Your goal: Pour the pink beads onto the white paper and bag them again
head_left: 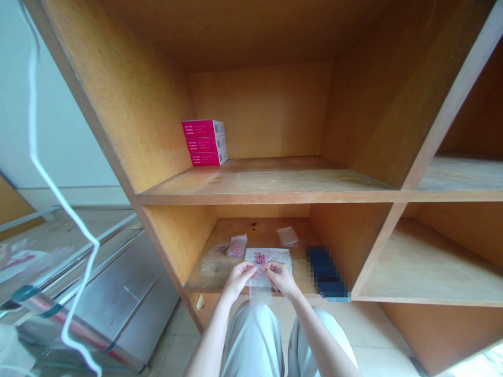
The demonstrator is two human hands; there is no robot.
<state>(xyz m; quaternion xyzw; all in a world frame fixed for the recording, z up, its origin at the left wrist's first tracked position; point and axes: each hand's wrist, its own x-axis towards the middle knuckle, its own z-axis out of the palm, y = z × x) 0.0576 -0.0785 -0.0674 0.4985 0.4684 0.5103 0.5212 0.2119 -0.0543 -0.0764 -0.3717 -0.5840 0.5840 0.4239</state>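
Hands (pixel 239 278) pinching a clear plastic bag (pixel 277 259), pink beads (pixel 260 257) just beyond the fingers

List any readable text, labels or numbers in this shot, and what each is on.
Nothing is readable: the white print on the three stacked magenta boxes is too small, the dark object on the lower shelf is pixelated, and no readable marks show on the clear plastic bag held by the left hand and right hand.
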